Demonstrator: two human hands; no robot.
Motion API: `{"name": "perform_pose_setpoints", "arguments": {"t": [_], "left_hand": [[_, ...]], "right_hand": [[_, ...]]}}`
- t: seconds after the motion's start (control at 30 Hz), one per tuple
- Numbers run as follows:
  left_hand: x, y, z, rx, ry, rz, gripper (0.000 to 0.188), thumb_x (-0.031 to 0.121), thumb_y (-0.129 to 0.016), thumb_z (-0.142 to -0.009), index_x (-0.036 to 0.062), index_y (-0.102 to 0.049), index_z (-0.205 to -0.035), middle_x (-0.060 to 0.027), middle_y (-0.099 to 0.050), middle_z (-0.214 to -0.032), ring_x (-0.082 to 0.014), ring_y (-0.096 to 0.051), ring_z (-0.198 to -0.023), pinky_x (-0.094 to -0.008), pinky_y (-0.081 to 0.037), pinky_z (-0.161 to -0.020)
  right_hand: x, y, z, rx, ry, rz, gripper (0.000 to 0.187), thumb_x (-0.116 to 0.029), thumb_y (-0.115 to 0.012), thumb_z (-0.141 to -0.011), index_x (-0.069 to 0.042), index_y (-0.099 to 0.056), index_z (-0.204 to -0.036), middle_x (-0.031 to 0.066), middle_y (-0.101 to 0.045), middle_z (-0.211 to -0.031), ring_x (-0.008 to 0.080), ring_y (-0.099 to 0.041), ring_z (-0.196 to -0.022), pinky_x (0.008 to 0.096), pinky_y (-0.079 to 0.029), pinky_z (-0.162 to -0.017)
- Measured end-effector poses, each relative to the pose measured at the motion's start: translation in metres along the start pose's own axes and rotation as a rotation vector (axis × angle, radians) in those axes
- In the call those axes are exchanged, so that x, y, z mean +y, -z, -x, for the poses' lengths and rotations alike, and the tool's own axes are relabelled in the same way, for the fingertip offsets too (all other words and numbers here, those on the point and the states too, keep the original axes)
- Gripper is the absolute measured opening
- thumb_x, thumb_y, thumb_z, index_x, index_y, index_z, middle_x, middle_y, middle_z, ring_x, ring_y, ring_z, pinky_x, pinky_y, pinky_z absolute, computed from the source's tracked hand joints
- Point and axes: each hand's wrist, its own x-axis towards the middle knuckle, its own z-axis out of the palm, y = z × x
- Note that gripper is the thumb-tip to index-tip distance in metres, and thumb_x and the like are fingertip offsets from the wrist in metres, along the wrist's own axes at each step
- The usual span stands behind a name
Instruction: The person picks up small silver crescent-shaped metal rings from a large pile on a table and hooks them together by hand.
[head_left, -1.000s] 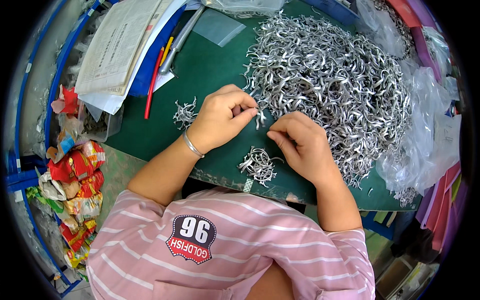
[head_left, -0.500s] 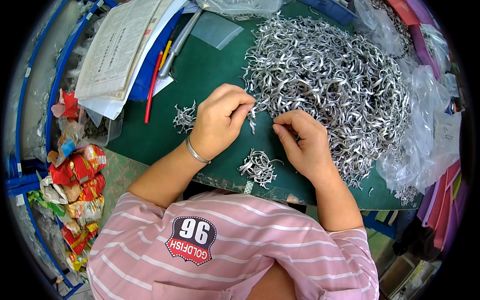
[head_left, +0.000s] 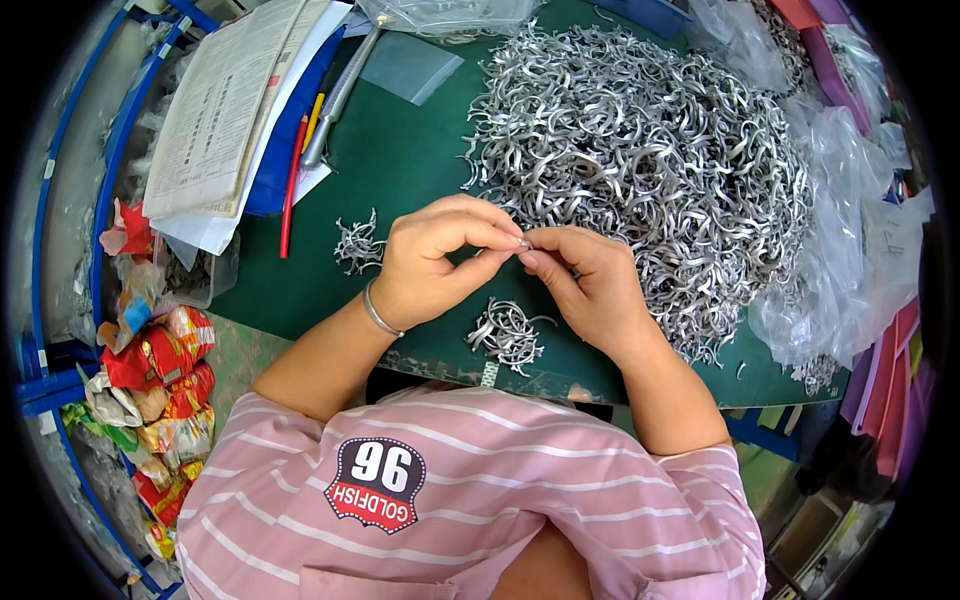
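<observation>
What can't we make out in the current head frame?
All head view:
- Small silvery piece where the left hand and right hand meet: exact shape, too small and mostly covered by fingers.
- Metal pile: lower layers, buried under the top pieces.
- Clear tub: full contents, partly covered by papers.
- Blue bin: far side, cut off by the upper edge.

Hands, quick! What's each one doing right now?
Left hand: closed, holding a small silvery piece.
Right hand: closed, at that same piece; whether it grips too can't be told.

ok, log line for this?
left hand: pinching small silvery piece | right hand: pinching same piece | beyond: large silvery strip pile
</observation>
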Motion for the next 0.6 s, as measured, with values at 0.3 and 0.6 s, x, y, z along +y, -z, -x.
{"name": "perform_pose_setpoints", "arguments": {"t": [0.3, 0.6], "left_hand": [[0.002, -0.003, 0.008, -0.067, 0.318, 0.334, 0.015, -0.008, -0.063, -0.086, -0.0049, -0.061, -0.101, -0.0099, -0.062, -0.096, -0.0144, -0.065, -0.083, -0.025, -0.055, -0.072], [0.018, -0.003, 0.006, 0.178, 0.211, 0.158, 0.008, -0.004, -0.067, -0.085, -0.0032, -0.064, -0.092, -0.0088, -0.066, -0.09, -0.0129, -0.068, -0.078, -0.0236, -0.055, -0.068]], "right_hand": [[0.0, 0.001, 0.002, 0.055, 0.145, 0.101, 0.01, -0.004, -0.072, -0.08, -0.002, -0.065, -0.086, 0.0126, -0.066, -0.081, 0.0307, -0.065, -0.071, 0.0359, -0.053, -0.063], [-0.002, 0.0, 0.004, 0.116, -0.01, -0.074, 0.028, 0.004, -0.071, -0.079, -0.003, -0.056, -0.102, 0.0089, -0.067, -0.086, 0.017, -0.069, -0.079, 0.0271, -0.056, -0.068]]}}
